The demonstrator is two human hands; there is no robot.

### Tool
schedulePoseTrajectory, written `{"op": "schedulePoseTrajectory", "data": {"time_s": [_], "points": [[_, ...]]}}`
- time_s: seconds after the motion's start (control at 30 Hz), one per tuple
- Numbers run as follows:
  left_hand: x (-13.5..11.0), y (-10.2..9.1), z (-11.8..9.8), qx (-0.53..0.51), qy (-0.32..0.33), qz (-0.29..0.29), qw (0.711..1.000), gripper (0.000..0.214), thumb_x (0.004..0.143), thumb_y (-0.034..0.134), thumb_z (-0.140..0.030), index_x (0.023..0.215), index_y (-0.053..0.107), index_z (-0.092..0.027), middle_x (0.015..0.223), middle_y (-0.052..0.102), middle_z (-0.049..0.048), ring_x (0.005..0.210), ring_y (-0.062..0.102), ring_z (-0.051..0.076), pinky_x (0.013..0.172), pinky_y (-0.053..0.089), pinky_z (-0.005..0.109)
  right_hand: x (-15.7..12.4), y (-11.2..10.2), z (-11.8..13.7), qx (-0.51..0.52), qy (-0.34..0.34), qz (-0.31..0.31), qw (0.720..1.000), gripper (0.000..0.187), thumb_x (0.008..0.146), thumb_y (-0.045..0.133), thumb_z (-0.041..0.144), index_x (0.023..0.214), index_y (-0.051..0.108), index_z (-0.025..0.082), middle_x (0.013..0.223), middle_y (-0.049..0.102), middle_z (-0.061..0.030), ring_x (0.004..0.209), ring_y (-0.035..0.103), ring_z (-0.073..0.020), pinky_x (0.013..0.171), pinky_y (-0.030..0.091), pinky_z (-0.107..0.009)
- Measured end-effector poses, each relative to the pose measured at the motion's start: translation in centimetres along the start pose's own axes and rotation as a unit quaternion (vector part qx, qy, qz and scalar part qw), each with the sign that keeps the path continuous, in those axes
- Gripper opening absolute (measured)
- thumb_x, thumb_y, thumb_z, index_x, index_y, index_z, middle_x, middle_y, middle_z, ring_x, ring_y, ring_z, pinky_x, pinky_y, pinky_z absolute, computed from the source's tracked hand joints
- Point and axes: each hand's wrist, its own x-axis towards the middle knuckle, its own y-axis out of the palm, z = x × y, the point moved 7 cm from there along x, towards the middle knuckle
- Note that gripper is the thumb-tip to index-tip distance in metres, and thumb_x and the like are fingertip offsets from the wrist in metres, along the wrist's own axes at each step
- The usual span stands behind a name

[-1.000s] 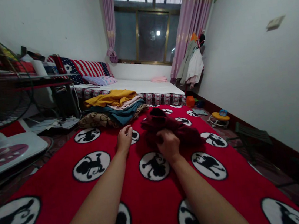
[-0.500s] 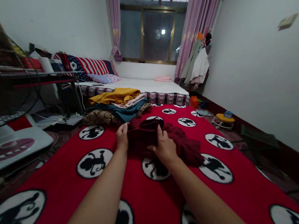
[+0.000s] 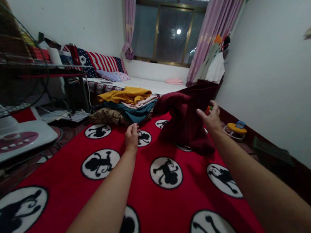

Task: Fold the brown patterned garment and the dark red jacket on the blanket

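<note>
A maroon garment (image 3: 184, 122) is partly lifted and unfurled over the far right of the red blanket (image 3: 155, 214), its upper part stretched out to the right and its lower folds hanging near the blanket. My right hand (image 3: 212, 117) is in front of the garment's right side, thumb and fingers apart, with nothing seen in its grasp. My left hand (image 3: 132, 137) is left of the garment, clear of it, its fingers loosely bent and nothing visible in them. The kind of garment cannot be made out.
A pile of folded clothes (image 3: 130, 102), mustard on top, lies at the blanket's far edge. A fan (image 3: 13, 139) stands at left, beside a cluttered desk (image 3: 58, 70). Behind is a bed with a white top (image 3: 150, 85). A yellow stool (image 3: 235, 128) stands at right.
The maroon garment, bunched between both hands before, has swung up and away to the right and opened out. My right hand has moved right and up and let go; my left hand no longer touches it.
</note>
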Motion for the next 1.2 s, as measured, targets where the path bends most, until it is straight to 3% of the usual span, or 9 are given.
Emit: {"op": "schedulePoseTrajectory", "data": {"time_s": [0.23,0.47,0.6,0.73,0.8,0.9,0.97,1.1,1.2], "points": [[-0.6,0.7,-0.5,0.075,0.038,0.025,0.996,0.028,0.079,0.057,-0.033,0.098,0.068,-0.015,0.091,0.071,0.0096,0.081,0.065,0.021,0.072,0.051,0.031,-12.6,7.0,-3.6,-0.226,0.077,0.218,0.946,0.057,0.082,0.060,0.038,0.132,0.049,0.014,0.127,0.058,-0.0159,0.119,0.051,-0.0290,0.100,0.037,-0.040],[-0.9,0.7,-0.8,0.097,0.033,0.037,0.994,0.025,0.079,0.057,-0.030,0.096,0.070,-0.016,0.092,0.071,0.0093,0.083,0.065,0.023,0.074,0.052,0.033,-11.3,5.2,-3.1,-0.211,0.066,0.161,0.962,0.026,0.088,0.051,0.028,0.107,0.065,0.019,0.106,0.068,-0.0087,0.094,0.060,-0.0227,0.074,0.040,-0.029],[-0.5,0.6,-0.4,0.058,0.021,0.036,0.997,0.031,0.078,0.058,-0.039,0.097,0.068,-0.016,0.092,0.070,0.0097,0.084,0.065,0.023,0.075,0.051,0.033,-12.0,3.7,3.0,-0.059,-0.006,0.096,0.994,0.027,0.088,0.052,0.039,0.095,0.065,0.016,0.086,0.069,-0.0064,0.075,0.059,-0.0185,0.067,0.038,-0.027],[-0.3,0.5,-0.4,0.000,0.004,0.054,0.999,0.044,0.081,0.054,-0.053,0.099,0.064,-0.014,0.100,0.069,0.0122,0.090,0.065,0.023,0.078,0.052,0.034,-15.5,6.6,11.6,0.109,-0.115,0.370,0.915,0.033,0.093,0.048,0.045,0.084,0.068,0.020,0.071,0.066,0.0006,0.065,0.059,-0.0138,0.063,0.039,-0.023],[-0.3,0.4,-0.5,-0.034,-0.012,0.064,0.997,0.050,0.083,0.052,-0.058,0.100,0.063,-0.013,0.103,0.069,0.0140,0.091,0.065,0.023,0.080,0.053,0.034,-15.9,7.3,12.7,0.140,-0.111,0.418,0.890,0.035,0.095,0.045,0.044,0.087,0.070,0.022,0.075,0.068,0.0012,0.068,0.062,-0.0137,0.066,0.042,-0.023],[-0.4,0.4,-0.8,-0.099,-0.058,0.072,0.991,0.051,0.080,0.058,-0.060,0.099,0.063,-0.013,0.097,0.069,0.0135,0.090,0.066,0.024,0.081,0.053,0.037,-13.5,6.3,8.8,0.070,-0.034,0.279,0.957,0.031,0.089,0.054,0.039,0.112,0.065,0.021,0.108,0.068,-0.0046,0.079,0.065,-0.0167,0.074,0.047,-0.027],[-0.5,0.4,-1.1,-0.132,-0.088,0.080,0.984,0.052,0.077,0.061,-0.061,0.100,0.063,-0.014,0.095,0.070,0.0120,0.090,0.067,0.025,0.083,0.054,0.039,-12.3,5.3,4.5,-0.031,0.033,0.208,0.977,0.059,0.081,0.063,0.034,0.136,0.049,0.021,0.135,0.054,-0.0118,0.093,0.065,-0.0220,0.080,0.049,-0.032],[-1.1,1.5,-1.8,-0.168,-0.138,0.188,0.958,0.051,0.077,0.063,-0.058,0.107,0.065,-0.017,0.103,0.070,0.0113,0.100,0.067,0.028,0.087,0.054,0.042,-12.1,5.3,-1.8,-0.162,0.121,0.250,0.947,0.099,0.072,0.072,0.041,0.153,0.020,0.020,0.136,0.051,-0.0159,0.117,0.056,-0.0316,0.087,0.048,-0.039],[-1.8,2.7,-2.2,-0.095,-0.142,0.280,0.945,0.053,0.067,0.077,-0.047,0.111,0.066,-0.020,0.106,0.071,0.0106,0.103,0.066,0.030,0.087,0.054,0.042,-12.1,5.6,-2.9,-0.156,0.118,0.269,0.943,0.072,0.073,0.069,0.043,0.140,0.048,0.026,0.119,0.061,-0.0101,0.110,0.060,-0.0297,0.085,0.047,-0.036]]}}
